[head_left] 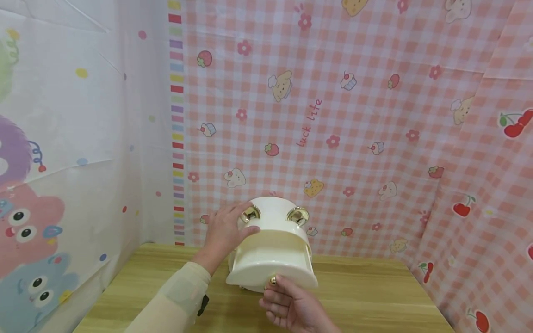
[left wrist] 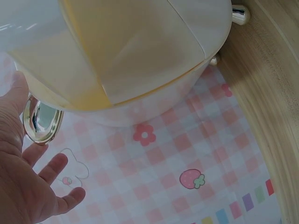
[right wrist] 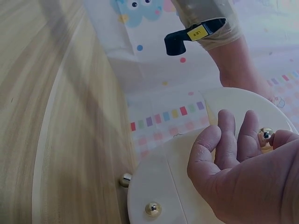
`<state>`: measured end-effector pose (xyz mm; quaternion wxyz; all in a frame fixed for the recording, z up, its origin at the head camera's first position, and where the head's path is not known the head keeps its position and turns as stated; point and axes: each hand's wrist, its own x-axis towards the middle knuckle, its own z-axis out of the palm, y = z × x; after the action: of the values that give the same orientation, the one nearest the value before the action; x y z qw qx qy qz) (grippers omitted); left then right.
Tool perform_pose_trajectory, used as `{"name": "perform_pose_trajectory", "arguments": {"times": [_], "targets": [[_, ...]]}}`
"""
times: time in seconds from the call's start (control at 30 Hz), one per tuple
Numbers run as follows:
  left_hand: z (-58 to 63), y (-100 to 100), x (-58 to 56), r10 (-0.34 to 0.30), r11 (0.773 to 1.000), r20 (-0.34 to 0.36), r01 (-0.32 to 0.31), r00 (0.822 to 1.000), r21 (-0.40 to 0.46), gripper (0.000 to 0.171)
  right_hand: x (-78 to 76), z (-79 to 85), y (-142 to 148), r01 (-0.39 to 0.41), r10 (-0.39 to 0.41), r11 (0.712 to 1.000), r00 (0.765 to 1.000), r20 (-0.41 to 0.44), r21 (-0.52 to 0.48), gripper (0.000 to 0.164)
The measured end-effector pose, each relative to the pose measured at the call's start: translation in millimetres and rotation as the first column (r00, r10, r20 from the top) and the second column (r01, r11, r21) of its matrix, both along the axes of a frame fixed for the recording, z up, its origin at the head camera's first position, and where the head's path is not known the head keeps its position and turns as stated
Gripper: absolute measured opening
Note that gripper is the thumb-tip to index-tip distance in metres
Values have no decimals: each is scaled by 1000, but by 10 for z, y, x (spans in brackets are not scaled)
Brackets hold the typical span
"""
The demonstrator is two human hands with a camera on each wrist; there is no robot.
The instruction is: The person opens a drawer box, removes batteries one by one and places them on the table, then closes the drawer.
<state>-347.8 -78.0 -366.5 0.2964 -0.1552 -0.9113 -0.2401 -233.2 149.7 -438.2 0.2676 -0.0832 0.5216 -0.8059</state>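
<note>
A cream-coloured, round-fronted drawer box (head_left: pixel 272 212) with gold knobs and two gold ear-like rings stands on the table. Its upper drawer (head_left: pixel 250 274) is pulled out, and the part of the inside I can see holds nothing. My right hand (head_left: pixel 293 305) pinches the gold drawer knob (right wrist: pixel 266 135) between thumb and forefinger, the other fingers loosely bent. At the box's upper left, my left hand (head_left: pixel 226 226) rests with its thumb (left wrist: pixel 17 88) on the shell. Its other fingers spread beside and behind the left gold ring (left wrist: pixel 42 121), the forefinger at the ring's edge.
The wooden table (head_left: pixel 354 286) reaches up to a pink checked cloth (head_left: pixel 333 115) hung behind the box. A white cloth with cartoon figures (head_left: pixel 83 152) hangs on the left. A black strap (right wrist: pixel 196 35) is round the left wrist. A lower gold knob (right wrist: pixel 153 209) shows on the box.
</note>
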Motion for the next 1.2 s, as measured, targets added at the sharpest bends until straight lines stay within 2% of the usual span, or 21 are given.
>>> {"name": "perform_pose_trajectory", "arguments": {"times": [1.2], "targets": [[1, 8, 0, 6, 1000, 25, -5, 1000, -10, 75, 88, -43, 19, 16, -16, 1000, 1000, 17, 1, 30]]}}
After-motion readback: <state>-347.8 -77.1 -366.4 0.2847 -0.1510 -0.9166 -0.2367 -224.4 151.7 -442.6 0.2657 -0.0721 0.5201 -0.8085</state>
